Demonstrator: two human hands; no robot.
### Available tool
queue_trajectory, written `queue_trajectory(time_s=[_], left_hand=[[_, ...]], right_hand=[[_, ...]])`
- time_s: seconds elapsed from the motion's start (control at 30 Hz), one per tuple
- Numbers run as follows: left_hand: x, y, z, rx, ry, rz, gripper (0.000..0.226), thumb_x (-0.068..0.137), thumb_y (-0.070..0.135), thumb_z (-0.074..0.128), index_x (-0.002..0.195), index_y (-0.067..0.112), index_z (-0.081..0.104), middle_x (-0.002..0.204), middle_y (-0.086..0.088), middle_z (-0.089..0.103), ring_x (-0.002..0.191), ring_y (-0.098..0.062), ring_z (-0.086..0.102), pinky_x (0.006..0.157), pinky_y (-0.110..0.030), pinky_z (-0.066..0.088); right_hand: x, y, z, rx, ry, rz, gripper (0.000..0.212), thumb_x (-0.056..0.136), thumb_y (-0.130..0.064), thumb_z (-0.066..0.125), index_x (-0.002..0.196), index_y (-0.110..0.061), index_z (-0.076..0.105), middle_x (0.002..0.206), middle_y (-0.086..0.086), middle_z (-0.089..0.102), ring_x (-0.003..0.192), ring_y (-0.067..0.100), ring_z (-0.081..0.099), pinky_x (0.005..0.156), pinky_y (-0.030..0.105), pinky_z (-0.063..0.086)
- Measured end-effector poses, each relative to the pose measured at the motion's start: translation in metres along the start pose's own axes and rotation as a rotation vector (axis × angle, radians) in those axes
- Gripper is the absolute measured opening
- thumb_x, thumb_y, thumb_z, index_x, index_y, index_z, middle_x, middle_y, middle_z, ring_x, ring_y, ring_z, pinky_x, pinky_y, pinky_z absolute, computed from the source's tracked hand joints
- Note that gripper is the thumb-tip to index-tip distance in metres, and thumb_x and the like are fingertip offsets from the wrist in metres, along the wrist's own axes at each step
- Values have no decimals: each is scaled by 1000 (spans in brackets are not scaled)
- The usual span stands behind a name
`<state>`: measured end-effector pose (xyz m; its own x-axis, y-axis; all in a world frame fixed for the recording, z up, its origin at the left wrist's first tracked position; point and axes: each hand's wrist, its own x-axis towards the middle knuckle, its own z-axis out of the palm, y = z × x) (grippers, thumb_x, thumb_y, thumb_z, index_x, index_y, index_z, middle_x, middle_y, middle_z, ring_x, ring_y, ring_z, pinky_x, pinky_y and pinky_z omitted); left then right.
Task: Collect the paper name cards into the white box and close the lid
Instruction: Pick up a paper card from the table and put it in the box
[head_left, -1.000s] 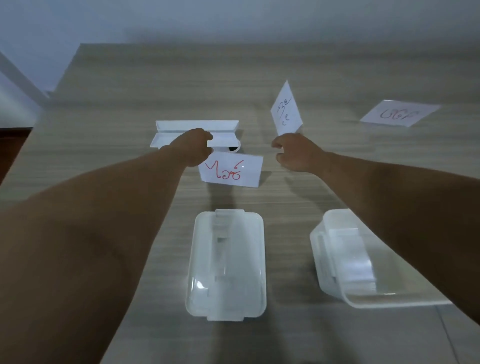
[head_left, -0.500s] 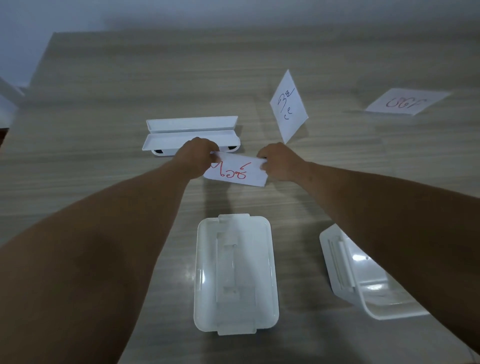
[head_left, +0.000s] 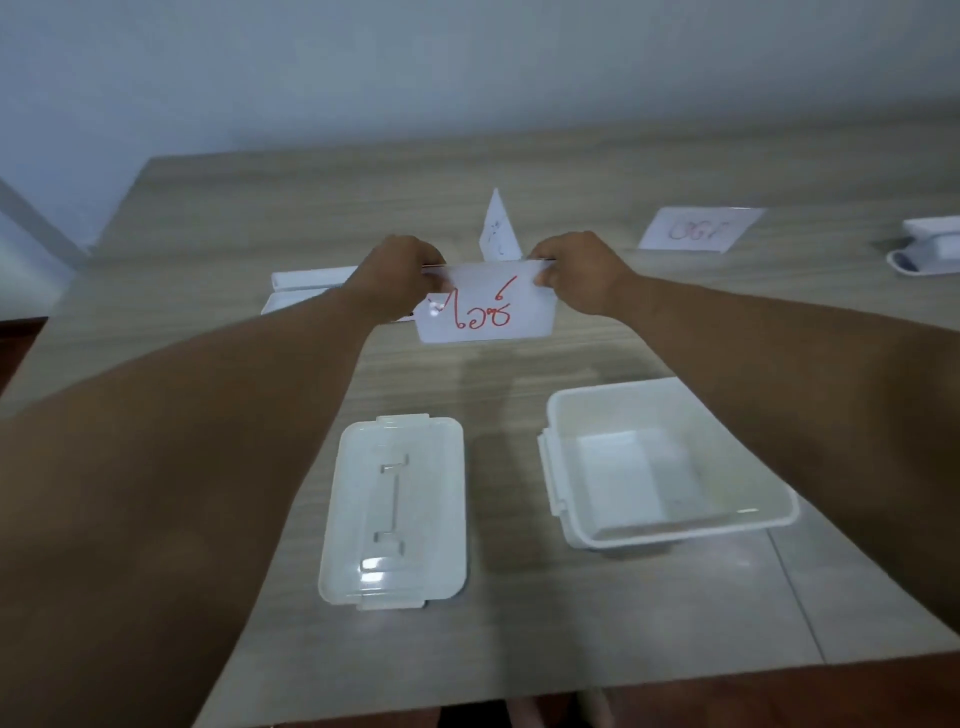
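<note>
Pinching the card by its top corners, your left hand and right hand hold it up over the table, beyond the open box, and it looks light, thin and floppy, so grip the edges gently to avoid creasing.

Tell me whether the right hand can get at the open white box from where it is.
Probably yes: the right hand holds the red-lettered card above the table, and nothing stands between it and the white box.
</note>
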<state>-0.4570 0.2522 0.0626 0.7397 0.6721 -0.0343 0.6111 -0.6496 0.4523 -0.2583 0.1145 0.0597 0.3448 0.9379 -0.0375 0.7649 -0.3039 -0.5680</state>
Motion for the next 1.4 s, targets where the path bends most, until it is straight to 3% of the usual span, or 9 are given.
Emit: queue_trajectory(time_s=[0.27,0.37,0.47,0.63,0.77,0.97,1.2,1.3,1.4], left_hand=[[-34,135,12,17,19,67,14,81,25,73,90,13,74,71,2,60,76,-20,56,67,-26,36],[-46,168,28,11,-26,74,21,82,28,72,95,12,74,84,-3,66,82,-21,58,72,-27,41],[-60,191,55,19,-105,79,25,89,31,64,93,9,74,86,-6,67,83,-21,58,73,-27,39],[-79,203,95,37,-240,25,33,96,31,53,93,4,73,89,-10,69,81,-23,58,71,-27,38],[-92,200,121,52,-318,-27,31,96,31,54,95,6,73,92,-10,68,81,-22,56,72,-26,39],[-107,196,155,71,-439,-60,27,95,27,56,99,7,73,103,-11,70,96,-27,60,77,-27,41],[-117,186,181,110,-639,-76,23,88,26,62,93,7,74,105,-8,71,93,-23,59,85,-29,44],[-113,185,182,82,-731,-107,27,88,30,61,83,5,69,91,-7,67,85,-22,57,80,-33,45],[-103,184,177,-119,-726,-191,19,84,12,64,94,0,74,85,-7,71,80,-20,64,75,-30,49]], right_hand=[[-102,54,-98,127,124,41,25,82,-4,71,107,-3,72,110,12,70,83,13,61,74,24,47],[-134,80,-120,135,83,47,26,81,-7,74,107,-5,73,96,9,71,53,-7,60,53,7,46],[-163,105,-121,110,46,73,26,83,-10,73,108,-4,73,87,5,68,45,-10,56,46,2,43],[-192,134,-102,56,-64,108,22,88,-13,68,107,-6,74,105,8,74,63,0,59,58,6,45],[-203,146,-83,-23,-204,122,23,89,-12,66,110,-6,72,113,8,72,86,17,66,79,23,48],[-209,158,-59,-190,-348,112,29,87,-15,68,115,-9,70,119,8,70,111,24,62,85,23,40],[-215,164,-31,-285,-553,92,25,93,-27,60,108,-12,73,115,2,71,112,23,60,87,26,42],[-215,158,-25,-357,-627,110,35,93,-38,54,104,-11,74,115,3,71,112,25,60,98,34,47],[-206,151,-25,-340,-673,126,34,90,-36,57,103,-10,75,115,1,72,114,20,60,104,38,46]])
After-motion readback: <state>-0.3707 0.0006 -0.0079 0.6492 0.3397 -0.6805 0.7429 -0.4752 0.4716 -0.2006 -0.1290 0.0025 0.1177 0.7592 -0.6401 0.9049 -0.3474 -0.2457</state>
